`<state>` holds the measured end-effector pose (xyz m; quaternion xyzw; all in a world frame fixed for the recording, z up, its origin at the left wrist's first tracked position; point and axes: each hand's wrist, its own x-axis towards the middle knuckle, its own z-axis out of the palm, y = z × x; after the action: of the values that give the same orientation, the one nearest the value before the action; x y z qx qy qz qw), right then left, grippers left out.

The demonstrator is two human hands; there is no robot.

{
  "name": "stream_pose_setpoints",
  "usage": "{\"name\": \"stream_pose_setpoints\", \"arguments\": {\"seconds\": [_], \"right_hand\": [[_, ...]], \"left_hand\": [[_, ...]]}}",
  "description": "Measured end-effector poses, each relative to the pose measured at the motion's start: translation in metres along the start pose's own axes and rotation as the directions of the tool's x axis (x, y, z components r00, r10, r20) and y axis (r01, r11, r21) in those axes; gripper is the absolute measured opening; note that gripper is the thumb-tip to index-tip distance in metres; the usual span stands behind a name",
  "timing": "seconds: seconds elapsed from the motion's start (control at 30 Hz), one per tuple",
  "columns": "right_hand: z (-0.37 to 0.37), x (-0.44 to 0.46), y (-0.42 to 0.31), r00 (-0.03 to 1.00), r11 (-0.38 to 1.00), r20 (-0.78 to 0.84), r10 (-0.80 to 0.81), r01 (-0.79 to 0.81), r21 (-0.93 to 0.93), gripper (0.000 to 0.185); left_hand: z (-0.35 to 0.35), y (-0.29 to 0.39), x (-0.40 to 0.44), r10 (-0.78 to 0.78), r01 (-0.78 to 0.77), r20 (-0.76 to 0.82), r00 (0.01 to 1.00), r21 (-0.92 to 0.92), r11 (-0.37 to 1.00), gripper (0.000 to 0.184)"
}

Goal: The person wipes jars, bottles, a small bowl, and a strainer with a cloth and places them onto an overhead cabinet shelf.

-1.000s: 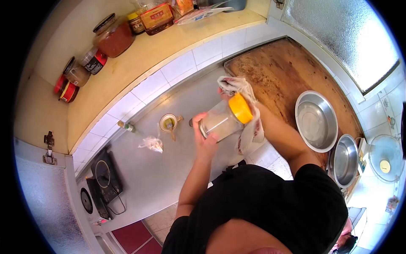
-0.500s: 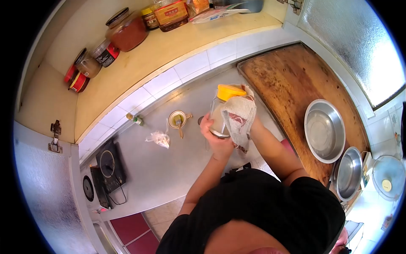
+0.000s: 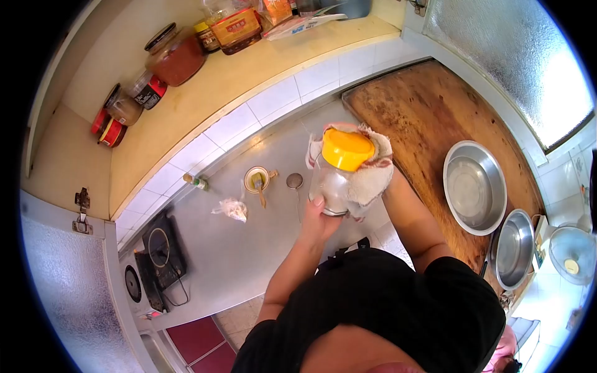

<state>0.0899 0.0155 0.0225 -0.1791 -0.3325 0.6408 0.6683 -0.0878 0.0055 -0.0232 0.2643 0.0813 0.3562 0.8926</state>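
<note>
A clear jar point(image 3: 329, 185) with a yellow lid point(image 3: 348, 150) is held up over the steel counter, tilted with its lid away from me. My left hand point(image 3: 319, 222) grips it near its base, thumb on the side. A pale cloth point(image 3: 368, 184) with reddish stripes wraps the jar's right side and part of the lid. My right hand point(image 3: 394, 186) is behind this cloth, pressing it round the jar; its fingers are mostly hidden. Left of the jar, a small round metal strainer or ladle point(image 3: 295, 181) lies on the counter, its thin handle toward me.
A cup point(image 3: 254, 180) with a brush, a plastic bag point(image 3: 233, 209) and a small bottle point(image 3: 198, 181) stand on the counter point(image 3: 217, 261). A black hotplate point(image 3: 165, 248) is left. Two metal basins point(image 3: 471, 227) rest on the wooden board point(image 3: 410, 102) at right. Jars line the shelf point(image 3: 205, 105).
The jar has turned so its yellow lid shows more fully. The cloth has shifted from its front to its right side and round the lid. The round metal utensil is now uncovered.
</note>
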Motion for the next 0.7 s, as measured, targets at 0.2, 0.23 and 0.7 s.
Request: {"name": "stream_pose_setpoints", "arguments": {"seconds": [0.2, 0.23, 0.7], "right_hand": [[0.005, -0.007, -0.006, 0.989, 0.948, 0.129, -0.071, 0.107, -0.298, 0.064], [0.005, -0.008, -0.005, 0.971, 0.896, 0.189, -0.149, 0.213, -0.39, 0.071], [0.021, -0.04, 0.019, 0.99, 0.27, 0.131, 0.044, 0.114, -0.956, 0.086]], "left_hand": [[-0.016, 0.001, 0.009, -0.249, 0.355, 0.346, 0.904, -0.289, 0.889, 0.077], [-0.015, 0.005, 0.012, -0.301, 0.379, 0.282, 0.911, -0.286, 0.88, 0.075], [-0.025, 0.034, 0.007, -0.388, 0.423, -0.174, 0.905, 0.274, 0.864, 0.059]]}}
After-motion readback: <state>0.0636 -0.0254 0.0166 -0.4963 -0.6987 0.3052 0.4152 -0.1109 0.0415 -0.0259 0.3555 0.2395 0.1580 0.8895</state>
